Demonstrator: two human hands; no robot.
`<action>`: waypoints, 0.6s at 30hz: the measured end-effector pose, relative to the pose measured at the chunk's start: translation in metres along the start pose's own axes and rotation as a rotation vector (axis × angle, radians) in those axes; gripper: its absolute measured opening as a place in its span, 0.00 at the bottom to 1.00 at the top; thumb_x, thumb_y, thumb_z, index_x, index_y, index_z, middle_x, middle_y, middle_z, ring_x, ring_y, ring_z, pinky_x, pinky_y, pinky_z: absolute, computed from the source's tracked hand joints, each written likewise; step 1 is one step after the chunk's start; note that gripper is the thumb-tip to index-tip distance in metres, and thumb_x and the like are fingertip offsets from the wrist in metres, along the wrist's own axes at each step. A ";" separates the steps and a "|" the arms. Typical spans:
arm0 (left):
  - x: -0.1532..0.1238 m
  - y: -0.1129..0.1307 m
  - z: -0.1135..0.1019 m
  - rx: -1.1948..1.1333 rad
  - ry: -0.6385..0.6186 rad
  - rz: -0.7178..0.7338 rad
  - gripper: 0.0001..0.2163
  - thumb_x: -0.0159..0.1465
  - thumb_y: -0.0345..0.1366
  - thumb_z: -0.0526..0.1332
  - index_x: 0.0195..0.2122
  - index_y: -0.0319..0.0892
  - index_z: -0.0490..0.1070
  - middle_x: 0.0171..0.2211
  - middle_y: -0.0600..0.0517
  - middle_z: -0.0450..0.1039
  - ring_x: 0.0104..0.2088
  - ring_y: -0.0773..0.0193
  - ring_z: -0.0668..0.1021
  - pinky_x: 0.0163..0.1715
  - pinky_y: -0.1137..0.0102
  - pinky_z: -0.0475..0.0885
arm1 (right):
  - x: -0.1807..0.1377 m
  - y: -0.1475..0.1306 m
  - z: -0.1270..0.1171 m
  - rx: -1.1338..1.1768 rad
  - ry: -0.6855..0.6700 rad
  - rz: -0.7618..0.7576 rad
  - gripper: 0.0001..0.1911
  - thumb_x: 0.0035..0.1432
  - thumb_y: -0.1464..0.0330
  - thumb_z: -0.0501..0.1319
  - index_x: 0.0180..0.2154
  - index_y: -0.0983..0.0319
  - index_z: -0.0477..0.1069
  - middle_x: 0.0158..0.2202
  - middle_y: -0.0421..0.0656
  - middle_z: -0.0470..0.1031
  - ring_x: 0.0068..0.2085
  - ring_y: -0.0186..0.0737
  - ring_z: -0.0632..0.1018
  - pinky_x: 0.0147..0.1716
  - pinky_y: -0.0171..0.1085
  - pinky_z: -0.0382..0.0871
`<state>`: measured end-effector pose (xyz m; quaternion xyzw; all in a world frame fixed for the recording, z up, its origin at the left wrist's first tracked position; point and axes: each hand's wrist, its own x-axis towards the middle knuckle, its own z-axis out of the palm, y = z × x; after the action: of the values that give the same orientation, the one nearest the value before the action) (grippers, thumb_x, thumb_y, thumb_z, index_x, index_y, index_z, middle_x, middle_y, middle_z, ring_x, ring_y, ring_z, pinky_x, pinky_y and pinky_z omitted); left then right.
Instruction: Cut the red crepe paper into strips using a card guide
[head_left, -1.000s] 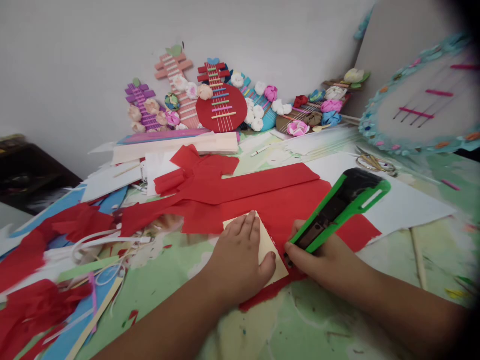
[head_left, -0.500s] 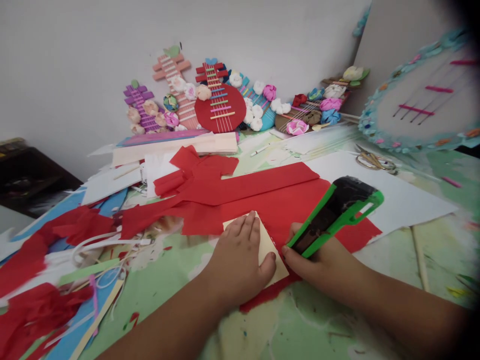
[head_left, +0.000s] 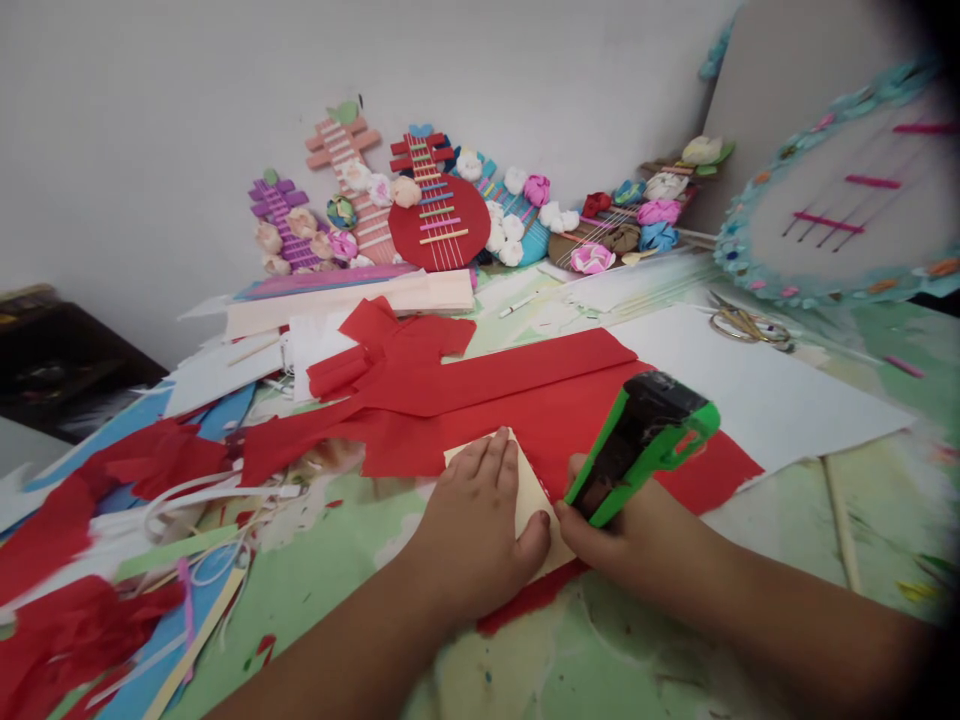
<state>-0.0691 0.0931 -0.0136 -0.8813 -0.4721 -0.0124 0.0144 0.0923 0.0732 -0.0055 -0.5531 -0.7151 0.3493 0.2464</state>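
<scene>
My left hand (head_left: pixel 480 510) lies flat, fingers stretched out, pressing a cream rectangular card (head_left: pixel 531 492) onto red paper (head_left: pixel 540 405). In my right hand (head_left: pixel 622 530) is a green and black utility knife (head_left: pixel 637 440), gripped near its lower end and tilted with its butt up to the right. The knife's tip is at the card's right edge; its blade is hidden by my fingers. A strip of the red paper shows below the card.
Scissors (head_left: pixel 746 325) lie on a white sheet (head_left: pixel 772 390) at the right. Crumpled red paper (head_left: pixel 90 630) and cord (head_left: pixel 187 490) cover the left side. Decorated lute-shaped crafts (head_left: pixel 442 215) lean on the wall, and a large turquoise-edged one (head_left: pixel 832 200) stands at the right.
The knife's butt has swung left and a little down, and my right hand has shifted slightly left along with it. My left hand stays on the card.
</scene>
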 end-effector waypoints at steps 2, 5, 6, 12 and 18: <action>0.000 0.000 0.000 0.003 0.000 0.004 0.29 0.60 0.46 0.44 0.56 0.27 0.52 0.58 0.40 0.47 0.57 0.53 0.52 0.54 0.61 0.47 | 0.000 0.000 0.000 0.001 -0.019 -0.002 0.09 0.50 0.69 0.52 0.20 0.60 0.54 0.17 0.35 0.61 0.21 0.31 0.64 0.21 0.32 0.55; 0.000 0.000 0.001 0.000 -0.004 -0.004 0.29 0.60 0.46 0.44 0.57 0.28 0.51 0.58 0.40 0.46 0.57 0.53 0.52 0.55 0.61 0.47 | 0.000 0.000 -0.001 0.007 -0.026 -0.005 0.09 0.49 0.69 0.52 0.20 0.60 0.55 0.16 0.35 0.61 0.20 0.31 0.64 0.21 0.32 0.55; 0.000 0.000 0.001 -0.001 -0.006 -0.006 0.29 0.60 0.46 0.44 0.57 0.28 0.51 0.58 0.40 0.46 0.57 0.53 0.51 0.55 0.61 0.47 | 0.000 0.000 -0.001 0.012 -0.024 -0.006 0.09 0.49 0.70 0.52 0.20 0.60 0.54 0.16 0.35 0.61 0.20 0.31 0.64 0.21 0.32 0.55; 0.000 0.001 -0.003 -0.014 -0.031 -0.008 0.29 0.61 0.45 0.43 0.57 0.27 0.51 0.58 0.40 0.45 0.57 0.52 0.51 0.54 0.60 0.47 | 0.000 0.000 -0.002 0.093 0.022 0.001 0.10 0.48 0.70 0.52 0.19 0.60 0.52 0.17 0.34 0.58 0.21 0.31 0.63 0.20 0.31 0.55; -0.001 0.002 -0.004 -0.019 -0.032 -0.018 0.29 0.60 0.45 0.43 0.57 0.27 0.50 0.58 0.40 0.45 0.57 0.52 0.52 0.54 0.60 0.47 | 0.000 0.000 -0.002 0.132 0.053 0.036 0.11 0.49 0.68 0.52 0.19 0.60 0.51 0.17 0.34 0.55 0.20 0.30 0.62 0.18 0.31 0.54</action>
<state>-0.0680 0.0916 -0.0095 -0.8772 -0.4801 -0.0031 -0.0015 0.0939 0.0737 -0.0044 -0.5575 -0.6736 0.3855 0.2947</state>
